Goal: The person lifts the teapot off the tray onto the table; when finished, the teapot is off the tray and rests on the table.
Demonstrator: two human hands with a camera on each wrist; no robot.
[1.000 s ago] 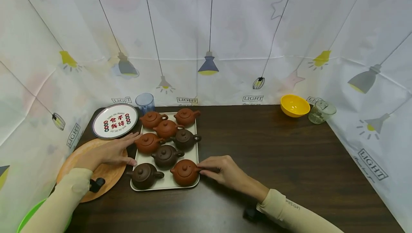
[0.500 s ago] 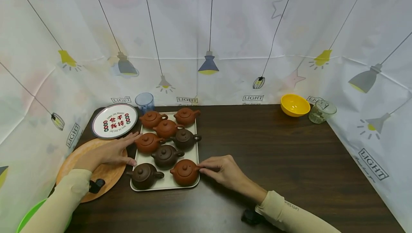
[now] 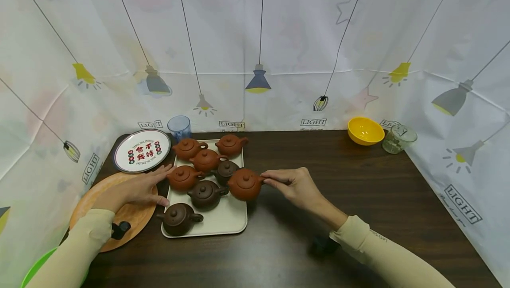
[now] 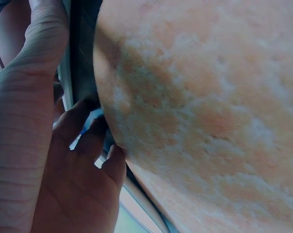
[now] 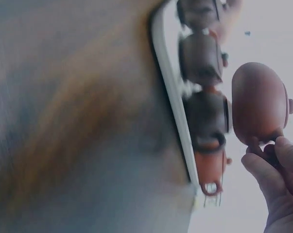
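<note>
Yellow bowl (image 3: 364, 130) and glass jar (image 3: 399, 138) at far right; blue cup (image 3: 179, 126), printed plate (image 3: 142, 150), wooden plate (image 3: 127, 213) at left.

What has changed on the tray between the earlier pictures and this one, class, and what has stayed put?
The right hand, pinching the handle of the reddish-brown teapot, has lifted it off the near right corner of the tray and carried it up and away. The left hand still rests at the tray's left edge; the other six teapots have not moved.
</note>
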